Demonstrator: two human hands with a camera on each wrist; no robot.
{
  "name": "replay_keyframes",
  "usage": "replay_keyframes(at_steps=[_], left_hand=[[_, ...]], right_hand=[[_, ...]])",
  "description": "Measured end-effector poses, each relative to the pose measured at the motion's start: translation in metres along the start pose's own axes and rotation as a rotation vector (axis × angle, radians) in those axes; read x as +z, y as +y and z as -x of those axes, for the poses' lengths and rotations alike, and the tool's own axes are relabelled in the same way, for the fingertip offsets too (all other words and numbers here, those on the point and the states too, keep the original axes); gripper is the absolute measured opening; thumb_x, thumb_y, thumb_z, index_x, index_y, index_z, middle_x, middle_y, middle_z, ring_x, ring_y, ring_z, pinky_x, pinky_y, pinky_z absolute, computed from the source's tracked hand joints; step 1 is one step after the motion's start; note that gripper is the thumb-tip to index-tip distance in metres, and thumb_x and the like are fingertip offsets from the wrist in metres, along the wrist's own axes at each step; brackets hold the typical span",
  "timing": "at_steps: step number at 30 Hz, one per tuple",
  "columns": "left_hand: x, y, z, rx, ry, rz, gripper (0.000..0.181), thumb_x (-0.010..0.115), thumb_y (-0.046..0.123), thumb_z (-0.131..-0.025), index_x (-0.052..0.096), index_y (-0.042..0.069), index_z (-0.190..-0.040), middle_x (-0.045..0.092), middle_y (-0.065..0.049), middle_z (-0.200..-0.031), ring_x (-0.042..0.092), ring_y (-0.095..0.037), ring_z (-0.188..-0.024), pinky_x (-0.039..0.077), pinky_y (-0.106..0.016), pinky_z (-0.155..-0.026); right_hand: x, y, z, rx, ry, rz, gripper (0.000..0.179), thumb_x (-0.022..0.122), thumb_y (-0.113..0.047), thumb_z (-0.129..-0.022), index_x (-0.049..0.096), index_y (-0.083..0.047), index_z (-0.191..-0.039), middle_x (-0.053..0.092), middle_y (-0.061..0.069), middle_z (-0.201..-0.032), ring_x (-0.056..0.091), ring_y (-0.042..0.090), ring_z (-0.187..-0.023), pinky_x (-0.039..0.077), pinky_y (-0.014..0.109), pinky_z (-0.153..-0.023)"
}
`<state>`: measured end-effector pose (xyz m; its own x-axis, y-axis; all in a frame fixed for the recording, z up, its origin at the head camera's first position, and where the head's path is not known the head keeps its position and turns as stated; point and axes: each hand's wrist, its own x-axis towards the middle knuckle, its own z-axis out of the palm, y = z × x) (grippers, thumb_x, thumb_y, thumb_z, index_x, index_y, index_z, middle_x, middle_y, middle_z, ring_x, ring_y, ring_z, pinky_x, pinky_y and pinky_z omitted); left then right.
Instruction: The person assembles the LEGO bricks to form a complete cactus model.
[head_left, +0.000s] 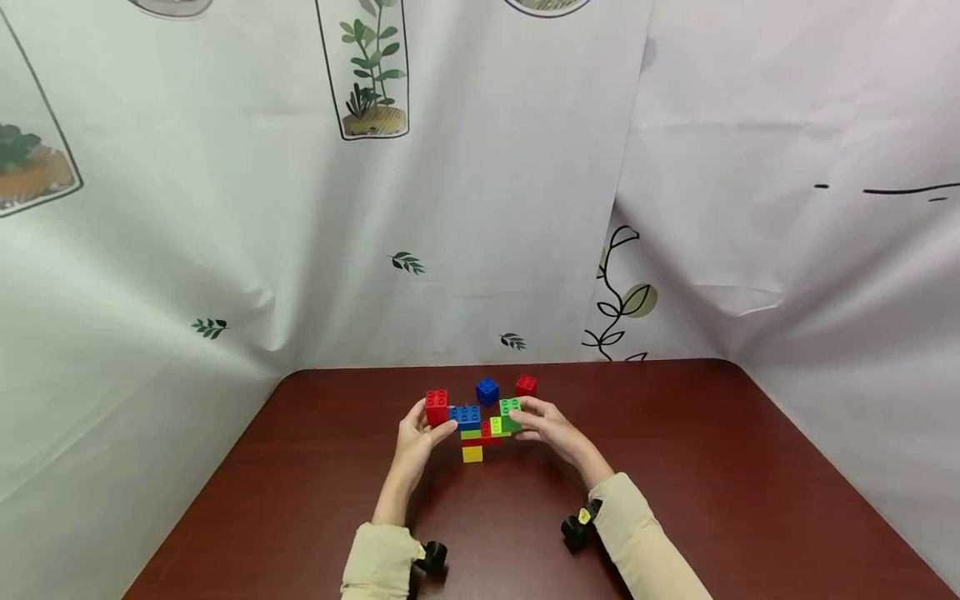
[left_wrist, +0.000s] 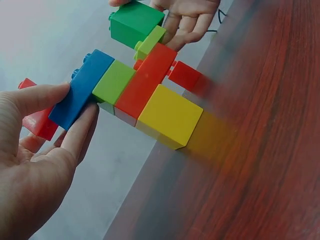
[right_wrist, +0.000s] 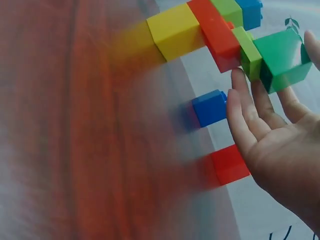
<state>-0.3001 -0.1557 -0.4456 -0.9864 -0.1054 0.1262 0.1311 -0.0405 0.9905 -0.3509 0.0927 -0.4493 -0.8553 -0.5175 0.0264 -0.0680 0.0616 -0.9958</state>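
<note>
A stack of joined toy building bricks stands on the table, with a yellow brick (left_wrist: 170, 116) at the bottom and a long red brick (left_wrist: 146, 84) on it. Two lime bricks sit on the red one, the left bearing a blue brick (head_left: 466, 417), the right a green brick (head_left: 509, 410). My left hand (head_left: 414, 442) pinches the blue brick between thumb and fingers; a red brick (head_left: 437, 407) adjoins its left end. On the right, my right hand (head_left: 551, 432) holds the green brick, thumb in front and fingers behind and below.
Behind the stack, a loose blue brick (head_left: 487, 391) and a loose red brick (head_left: 527, 385) lie on the brown table (head_left: 315, 467). A white patterned cloth (head_left: 480, 208) hangs along the table's back edge and sides.
</note>
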Motion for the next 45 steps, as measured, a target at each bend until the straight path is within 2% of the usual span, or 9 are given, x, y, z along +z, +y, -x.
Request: replay_keyframes(at_steps=[5,9,13,18,23,26,32,36,45], left_hand=[[-0.008,0.000,0.000,-0.008,0.013,0.034,0.058,0.067,0.000,-0.087,0.044,-0.001,-0.141,0.063,-0.020,-0.123,0.061,-0.006,-0.092,0.056,-0.017,-0.080],[-0.014,0.001,-0.001,-0.021,-0.014,0.069,0.059,0.066,0.000,-0.088,0.044,0.000,-0.142,0.060,-0.025,-0.130,0.064,-0.006,-0.096,0.057,-0.020,-0.083],[-0.019,0.001,-0.001,-0.038,-0.048,0.069,0.057,0.068,0.002,-0.087,0.047,0.001,-0.140,0.060,-0.025,-0.132,0.064,-0.011,-0.100,0.057,-0.022,-0.085],[-0.024,0.002,0.000,-0.059,-0.071,0.083,0.054,0.068,0.001,-0.086,0.050,0.002,-0.137,0.063,-0.021,-0.128,0.065,-0.012,-0.099,0.057,-0.024,-0.086],[-0.029,0.004,-0.002,-0.060,-0.093,0.113,0.054,0.067,0.000,-0.086,0.049,0.001,-0.138,0.060,-0.025,-0.131,0.065,-0.011,-0.096,0.058,-0.023,-0.084],[-0.030,0.004,-0.002,-0.058,-0.102,0.117,0.056,0.066,-0.001,-0.086,0.048,0.001,-0.139,0.061,-0.024,-0.130,0.066,-0.011,-0.097,0.057,-0.023,-0.084],[-0.031,0.003,-0.001,-0.069,-0.117,0.127,0.057,0.066,-0.001,-0.086,0.048,0.002,-0.139,0.068,-0.014,-0.122,0.066,-0.011,-0.099,0.057,-0.024,-0.085],[-0.032,0.002,-0.001,-0.071,-0.180,0.120,0.061,0.065,0.000,-0.087,0.043,0.003,-0.144,0.063,-0.019,-0.129,0.064,-0.010,-0.103,0.056,-0.024,-0.088],[-0.035,-0.001,-0.002,-0.055,-0.335,0.111,0.068,0.061,0.002,-0.091,0.031,0.003,-0.151,0.047,-0.031,-0.142,0.062,-0.010,-0.112,0.054,-0.023,-0.094]], right_hand=[[0.003,-0.002,-0.013,-0.035,0.013,-0.057,0.060,0.046,-0.037,-0.102,0.038,0.008,-0.141,0.053,0.023,-0.135,0.063,0.014,-0.108,0.052,0.038,-0.100],[0.010,-0.002,-0.026,-0.030,0.132,-0.084,0.059,0.041,-0.040,-0.104,0.040,0.006,-0.141,0.046,0.026,-0.144,0.057,0.030,-0.123,0.050,0.041,-0.103],[0.014,0.001,-0.037,-0.023,0.246,-0.005,0.048,0.040,-0.033,-0.105,0.046,0.000,-0.140,0.051,0.022,-0.141,0.050,0.038,-0.130,0.047,0.049,-0.105],[0.014,0.003,-0.049,-0.043,0.268,0.142,0.042,0.043,-0.021,-0.105,0.044,-0.002,-0.142,0.047,0.022,-0.144,0.047,0.039,-0.132,0.044,0.055,-0.105],[0.022,0.008,-0.067,-0.050,0.227,0.254,0.047,0.047,-0.017,-0.103,0.038,-0.002,-0.147,0.041,0.024,-0.149,0.043,0.043,-0.134,0.043,0.055,-0.106],[0.027,0.011,-0.074,-0.031,0.206,0.260,0.053,0.048,-0.016,-0.103,0.031,-0.003,-0.150,0.034,0.026,-0.153,0.036,0.046,-0.139,0.038,0.056,-0.110],[0.029,0.017,-0.080,0.047,0.242,0.204,0.061,0.053,-0.016,-0.101,0.024,-0.005,-0.154,0.031,0.023,-0.156,0.028,0.042,-0.145,0.033,0.055,-0.115],[0.028,0.019,-0.083,0.079,0.272,0.192,0.060,0.053,-0.016,-0.100,0.026,-0.005,-0.153,0.035,0.020,-0.155,0.031,0.039,-0.144,0.034,0.053,-0.115],[0.028,0.020,-0.086,0.109,0.334,0.271,0.057,0.059,-0.022,-0.097,0.039,-0.006,-0.148,0.044,0.023,-0.149,0.042,0.039,-0.138,0.038,0.051,-0.112]])
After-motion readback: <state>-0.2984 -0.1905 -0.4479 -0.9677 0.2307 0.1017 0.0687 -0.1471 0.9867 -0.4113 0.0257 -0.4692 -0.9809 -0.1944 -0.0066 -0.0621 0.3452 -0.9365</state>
